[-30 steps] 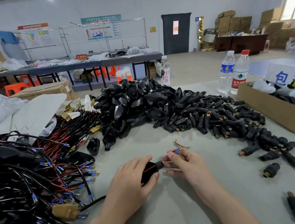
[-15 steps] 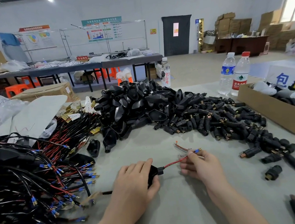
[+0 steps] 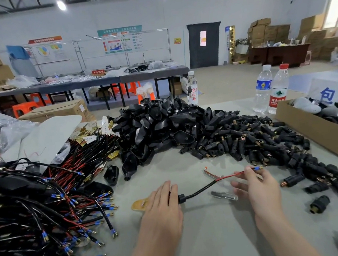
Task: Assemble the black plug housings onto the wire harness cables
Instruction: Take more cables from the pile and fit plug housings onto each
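My left hand (image 3: 162,205) covers a black plug housing (image 3: 180,198) on the grey table; only its neck shows past my fingers. A black cable (image 3: 201,190) runs out of that neck to the right and splits into red and black wires. My right hand (image 3: 258,189) pinches the red wire (image 3: 230,176) near its blue-sleeved terminal (image 3: 257,168). A large heap of black housings (image 3: 160,126) lies at the table's middle. A tangle of harness cables (image 3: 39,214) fills the left side.
Many small black barrel connectors (image 3: 256,145) spread right of the heap. An open cardboard box (image 3: 313,128) stands at the right edge, two water bottles (image 3: 270,91) behind it. A small metal tool (image 3: 224,195) lies between my hands, a brass plate (image 3: 138,204) beside my left hand.
My right hand has drawn the wires out to the right, so a longer stretch of cable shows beyond the housing. My left hand has stayed on the housing.
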### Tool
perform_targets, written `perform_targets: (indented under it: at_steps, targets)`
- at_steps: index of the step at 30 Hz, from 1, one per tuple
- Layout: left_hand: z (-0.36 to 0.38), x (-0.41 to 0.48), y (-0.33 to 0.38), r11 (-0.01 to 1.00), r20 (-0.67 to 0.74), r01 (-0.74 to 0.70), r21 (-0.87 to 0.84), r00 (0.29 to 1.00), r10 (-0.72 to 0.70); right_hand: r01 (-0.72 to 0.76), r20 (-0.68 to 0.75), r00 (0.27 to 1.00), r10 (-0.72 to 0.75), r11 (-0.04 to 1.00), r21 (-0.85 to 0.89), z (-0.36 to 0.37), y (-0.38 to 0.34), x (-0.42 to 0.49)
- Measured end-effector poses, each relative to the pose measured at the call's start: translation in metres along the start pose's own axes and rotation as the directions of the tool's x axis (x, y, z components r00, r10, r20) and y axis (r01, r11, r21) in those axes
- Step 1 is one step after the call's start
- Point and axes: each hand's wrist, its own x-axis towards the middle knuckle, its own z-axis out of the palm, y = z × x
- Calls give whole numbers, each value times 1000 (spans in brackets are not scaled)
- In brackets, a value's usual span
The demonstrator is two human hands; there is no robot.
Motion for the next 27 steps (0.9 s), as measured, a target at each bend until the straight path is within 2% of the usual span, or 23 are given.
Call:
perform_targets:
  at_steps: [5,7,9,11,14,16,18,20,23,25,27]
  targets:
    - [0,2,0,1000,34,-22,-14,999,23,65,-36,997,-66,998,-23,-4,-2,6]
    - [1,0,1,998,97,-29,-54,995,34,92,-63,993,-97,993,-70,-4,-1,6]
    - [6,0,-2,993,117,-28,-118,992,42,166,-94,978,-186,967,-192,-4,-1,4]
    - [7,-1,-1,987,145,4,-158,989,19,253,-89,946,-312,881,-399,-3,-3,-1]
    - [-3,2,2,979,85,-9,-206,996,27,444,82,871,-484,705,-553,3,-4,-13]
    - [-2,1,-3,972,-116,-81,-222,992,56,561,268,822,-502,634,-533,11,-2,-22]
    - [-6,1,-12,980,-184,-42,-194,983,6,661,464,750,-472,553,-507,18,5,-31]
    - [-7,0,-22,986,-182,46,-158,980,-75,742,628,663,-409,473,-475,23,14,-39]
    - [-8,-2,-39,982,-139,183,-56,972,-189,843,779,526,-340,331,-425,28,27,-43]
    - [-8,-6,-44,958,-152,276,-83,946,-286,864,821,488,-297,300,-405,29,32,-43]
    - [-8,-7,-45,933,-99,341,-113,931,-352,874,843,471,-258,264,-408,29,36,-42]
